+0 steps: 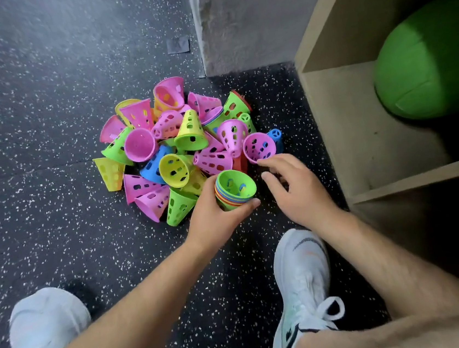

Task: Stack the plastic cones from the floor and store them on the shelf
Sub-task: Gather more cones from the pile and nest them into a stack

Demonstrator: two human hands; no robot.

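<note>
Perforated plastic cones [179, 145] in pink, green, yellow and blue lie mostly loose, heaped on the speckled black floor [47, 137]. Your left hand [216, 218] curls its fingers round a multicoloured nested stack [234, 190]; your right hand [296, 192], fingers spread, hovers beside a pink cone [259, 147]. No cones show on the wooden shelf [360, 130] yet.

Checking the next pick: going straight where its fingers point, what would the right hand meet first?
Likely the pink perforated plastic cone, mouth facing up, just ahead of the right hand; depth is unclear.
</note>
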